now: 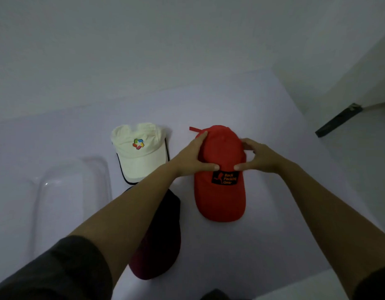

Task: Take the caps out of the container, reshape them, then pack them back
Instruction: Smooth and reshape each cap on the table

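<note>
- Left hand and right hand grip the crown of the red cap between them, thumbs pressing its front; reshaping looks under way.
- Just left of the left hand lies the white cap; the dark cap lies under that forearm.
- Farther left, the clear container looks emptied, so repacking remains.

Pale table, dark bar beyond

pale table; grey wall
</note>
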A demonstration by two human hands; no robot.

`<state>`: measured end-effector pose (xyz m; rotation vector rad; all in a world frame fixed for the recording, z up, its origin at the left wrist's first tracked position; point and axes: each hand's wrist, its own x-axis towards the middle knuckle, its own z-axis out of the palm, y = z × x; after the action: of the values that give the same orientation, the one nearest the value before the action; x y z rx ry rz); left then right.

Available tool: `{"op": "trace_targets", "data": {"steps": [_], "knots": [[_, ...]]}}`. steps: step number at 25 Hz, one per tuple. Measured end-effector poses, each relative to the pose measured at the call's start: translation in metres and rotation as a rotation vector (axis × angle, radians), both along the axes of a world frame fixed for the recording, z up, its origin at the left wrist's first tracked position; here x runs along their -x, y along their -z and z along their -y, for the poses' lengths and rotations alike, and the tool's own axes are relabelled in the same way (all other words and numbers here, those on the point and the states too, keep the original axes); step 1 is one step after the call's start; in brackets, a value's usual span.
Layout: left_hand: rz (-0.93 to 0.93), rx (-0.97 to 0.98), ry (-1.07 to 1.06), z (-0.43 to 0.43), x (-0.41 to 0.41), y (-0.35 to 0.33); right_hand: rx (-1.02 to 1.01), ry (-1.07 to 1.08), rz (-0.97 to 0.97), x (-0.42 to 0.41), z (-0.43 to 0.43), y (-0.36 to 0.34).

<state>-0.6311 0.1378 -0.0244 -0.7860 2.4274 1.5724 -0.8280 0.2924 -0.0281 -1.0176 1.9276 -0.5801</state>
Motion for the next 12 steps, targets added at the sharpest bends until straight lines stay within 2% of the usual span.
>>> {"op": "trace_targets", "data": {"steps": [2, 7, 12], "knots": [[0.029, -0.020, -0.002, -0.008, 0.006, 0.005, 0.048, 0.014, -0.009, -0.005, -0.002, 0.006], [0.120, 0.195, 0.053, -0.008, 0.010, 0.011, 0.147, 0.014, -0.040, -0.007, -0.002, 0.003], [0.053, 0.082, 0.000, -0.007, 0.006, 0.000, 0.203, 0.071, -0.093, -0.013, -0.003, 0.001]]}}
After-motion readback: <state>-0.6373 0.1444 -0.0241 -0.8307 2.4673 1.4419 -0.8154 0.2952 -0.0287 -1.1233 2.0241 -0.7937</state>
